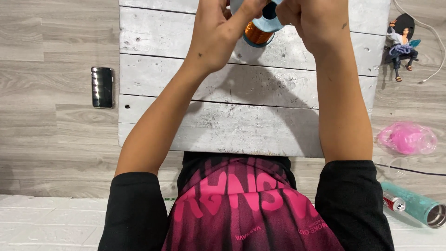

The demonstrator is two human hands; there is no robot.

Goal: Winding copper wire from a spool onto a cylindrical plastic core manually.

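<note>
Nearest, at four o'clock, one teal metal bottle (416, 208) is lying on its side, contents hidden; at three o'clock one clear bag (407, 138) is holding something pink. One phone (102, 87) is lying at nine o'clock, off the white plank board (232, 121), whose middle is lying bare. At twelve o'clock, the left hand (218, 35) and right hand (316, 23) are both closing around one spool of copper wire (259, 29).

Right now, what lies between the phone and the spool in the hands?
In the head view, only grey wood floor, then bare white board, crossed by the left hand and forearm. Nothing else sits between the phone and the spool.
</note>
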